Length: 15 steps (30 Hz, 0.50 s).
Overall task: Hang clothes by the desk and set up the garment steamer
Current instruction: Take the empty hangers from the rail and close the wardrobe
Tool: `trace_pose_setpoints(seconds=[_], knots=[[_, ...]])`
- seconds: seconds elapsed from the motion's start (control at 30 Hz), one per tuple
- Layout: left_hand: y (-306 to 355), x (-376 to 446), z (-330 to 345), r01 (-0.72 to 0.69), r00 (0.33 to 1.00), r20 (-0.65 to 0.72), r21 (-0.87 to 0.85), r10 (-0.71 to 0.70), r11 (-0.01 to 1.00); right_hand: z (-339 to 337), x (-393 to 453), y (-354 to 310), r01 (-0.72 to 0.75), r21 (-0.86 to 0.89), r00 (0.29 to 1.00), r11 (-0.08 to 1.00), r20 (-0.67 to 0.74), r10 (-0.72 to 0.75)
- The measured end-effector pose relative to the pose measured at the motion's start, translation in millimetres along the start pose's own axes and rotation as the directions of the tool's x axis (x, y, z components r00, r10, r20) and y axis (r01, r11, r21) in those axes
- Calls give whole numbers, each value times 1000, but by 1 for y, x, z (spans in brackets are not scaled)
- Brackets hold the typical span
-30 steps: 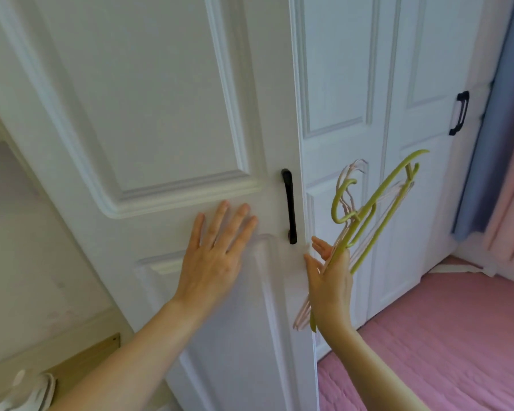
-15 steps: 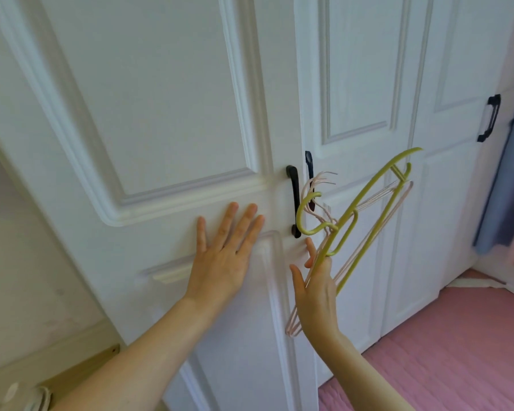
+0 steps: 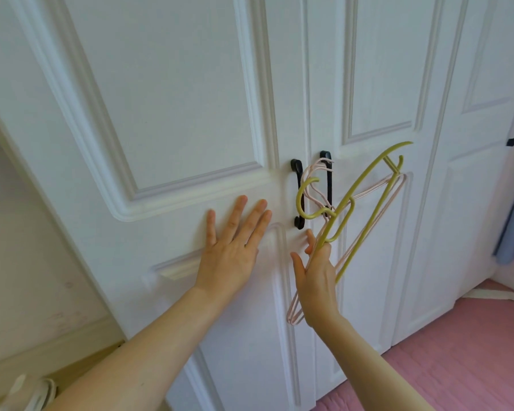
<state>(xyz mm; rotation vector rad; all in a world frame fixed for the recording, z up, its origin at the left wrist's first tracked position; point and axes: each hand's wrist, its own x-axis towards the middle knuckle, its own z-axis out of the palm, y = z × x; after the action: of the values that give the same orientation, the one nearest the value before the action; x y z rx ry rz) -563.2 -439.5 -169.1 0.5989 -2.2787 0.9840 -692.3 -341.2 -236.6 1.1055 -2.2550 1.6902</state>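
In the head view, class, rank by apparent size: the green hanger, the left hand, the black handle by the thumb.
1. green hanger
2. left hand
3. black handle
The hand is nearer the camera, so its true rank is unsure.

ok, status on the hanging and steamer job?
Early. Looks done: hangers fetched; the right hand holds a green hanger and pink hangers. In hand: the left hand presses flat on the wardrobe door. Left: no clothes hung, no steamer in view.
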Motion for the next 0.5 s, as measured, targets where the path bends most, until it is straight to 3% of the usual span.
trace_pose_setpoints(seconds=[0.13, 0.3, 0.5], knots=[[0, 2, -2, 16, 999, 38, -6, -16, 1000, 2, 3, 0, -26, 107, 1000, 994, 17, 24], [0, 4, -8, 30, 992, 125, 18, -32, 999, 2, 8, 0, 56, 98, 997, 994, 39, -60], [4, 5, -19, 54, 976, 211, 17, -56, 998, -12, 13, -8, -10, 78, 996, 997, 94, 3]])
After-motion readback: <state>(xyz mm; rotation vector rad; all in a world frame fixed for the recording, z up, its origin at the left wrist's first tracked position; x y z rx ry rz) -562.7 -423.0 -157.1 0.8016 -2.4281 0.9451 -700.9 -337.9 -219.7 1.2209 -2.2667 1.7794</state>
